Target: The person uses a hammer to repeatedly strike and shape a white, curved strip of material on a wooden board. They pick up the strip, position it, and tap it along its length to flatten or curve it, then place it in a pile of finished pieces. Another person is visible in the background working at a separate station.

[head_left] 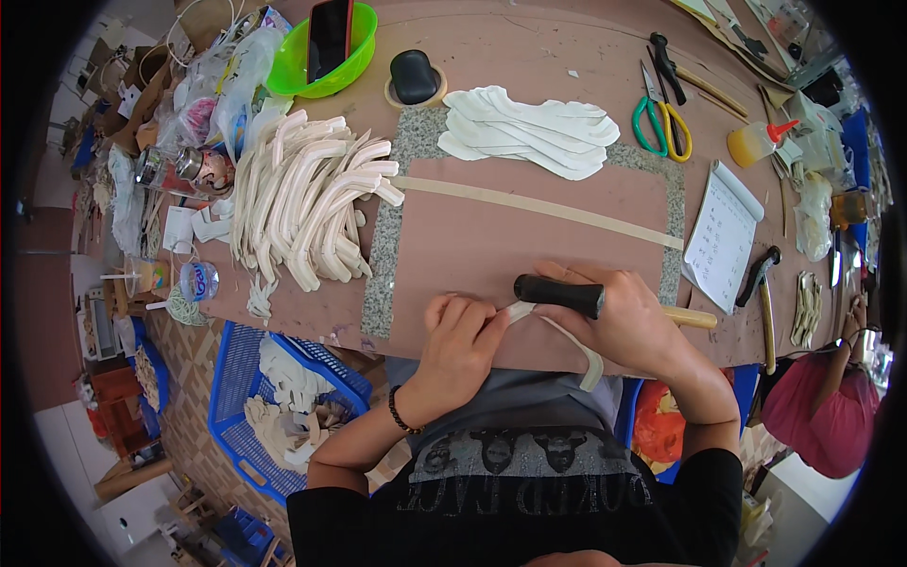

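Note:
My right hand (628, 317) is wrapped round the wooden handle of a hammer (559, 296), whose black head lies low over the table near its front edge. A narrow cream-white strip (584, 354) curves out beneath the hammer and hangs toward the edge. The fingers of my left hand (458, 345) press together on the other end of this strip, just left of the hammer head. Under both hands lies a brown sheet (529, 246) on a speckled stone slab (381, 274). A thick pile of similar curved strips (302, 203) rests to the left.
Stacked white cut pieces (529, 132) lie beyond the sheet. Scissors (661, 118), a notepad (723, 236), a glue bottle (756, 142) and another hammer (761, 293) are on the right. A green bowl (354, 66) holds a phone. A blue basket (246, 425) stands below left.

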The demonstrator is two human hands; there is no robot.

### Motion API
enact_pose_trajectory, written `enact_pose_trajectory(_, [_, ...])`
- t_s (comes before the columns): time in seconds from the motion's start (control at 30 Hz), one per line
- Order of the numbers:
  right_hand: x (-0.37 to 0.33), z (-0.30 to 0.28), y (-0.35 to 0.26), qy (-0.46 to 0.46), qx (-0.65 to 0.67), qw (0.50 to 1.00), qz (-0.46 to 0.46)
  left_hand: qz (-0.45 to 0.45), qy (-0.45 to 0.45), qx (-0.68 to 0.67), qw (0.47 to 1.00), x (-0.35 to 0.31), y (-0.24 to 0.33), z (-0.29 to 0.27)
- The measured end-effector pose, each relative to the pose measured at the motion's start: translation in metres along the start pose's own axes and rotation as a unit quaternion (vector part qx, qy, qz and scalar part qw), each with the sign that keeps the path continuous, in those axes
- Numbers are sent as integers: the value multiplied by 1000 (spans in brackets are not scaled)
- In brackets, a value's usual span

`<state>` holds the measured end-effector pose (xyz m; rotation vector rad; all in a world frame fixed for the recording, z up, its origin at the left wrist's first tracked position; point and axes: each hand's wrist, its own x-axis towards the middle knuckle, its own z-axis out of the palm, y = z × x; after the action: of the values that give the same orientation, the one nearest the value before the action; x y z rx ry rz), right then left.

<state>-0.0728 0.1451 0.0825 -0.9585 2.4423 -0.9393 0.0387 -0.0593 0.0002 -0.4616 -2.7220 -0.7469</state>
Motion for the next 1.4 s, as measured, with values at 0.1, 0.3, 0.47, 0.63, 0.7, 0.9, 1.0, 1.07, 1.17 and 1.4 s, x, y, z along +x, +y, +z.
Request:
enact_pose_trajectory(0.1, [0,1,1,-6,-2,1000,2,-4,12,10,1000,-1,3,4])
enact_pose_trajectory(0.3, [1,3,0,11,-16,999,-38,-11,27,-25,999,1,1,1])
enact_pose_trajectory(0.47, [2,9,1,-24,-28,999,-30,4,33,8,999,-3,5,7])
enact_pose_trajectory(0.63, [3,4,1,-4,-28,998,-57,45,-15,123,991,-15,15,5])
enact_pose_trajectory(0.7, [2,8,1,-16,-30,998,-53,40,-12,157,987,-25,22,12])
enact_pose_trajectory(0.9, [6,10,-4,3,-56,993,-100,36,-5,172,984,-32,24,15])
enact_pose_trajectory(1.0, [5,19,4,20,-73,985,-156,21,5,141,990,-37,25,20])
enact_pose_trajectory(1.07, [3,25,1,-22,-98,985,-139,20,11,127,992,-36,24,20])
enact_pose_trajectory(1.17, [11,19,-6,-45,-85,993,-65,19,15,116,993,-35,25,19])
enact_pose_trajectory(1.4, [7,20,6,-27,-33,995,-90,39,7,83,996,-17,21,13])
